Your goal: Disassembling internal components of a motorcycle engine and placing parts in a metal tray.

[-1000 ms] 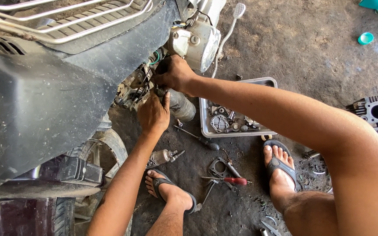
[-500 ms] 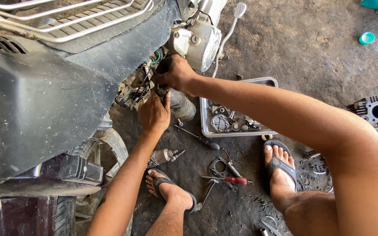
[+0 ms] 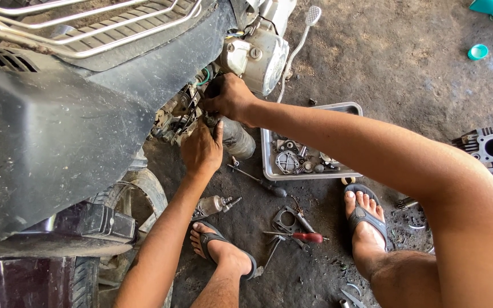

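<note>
Both hands stay at the same spot as a second ago; only the view shifts slightly. Nearest, a red-handled screwdriver (image 3: 300, 236) lies on the dirt floor between the sandalled feet. Above it, the left hand (image 3: 202, 149) presses up against the exposed engine parts (image 3: 179, 114) under the motorcycle's black body panel (image 3: 58, 142); whether its grip is closed cannot be told. Just beyond, the right hand (image 3: 229, 97) is closed around a dark part (image 3: 212, 91) at the engine. Beside the forearm sits a grey parts tray (image 3: 269, 165).
</note>
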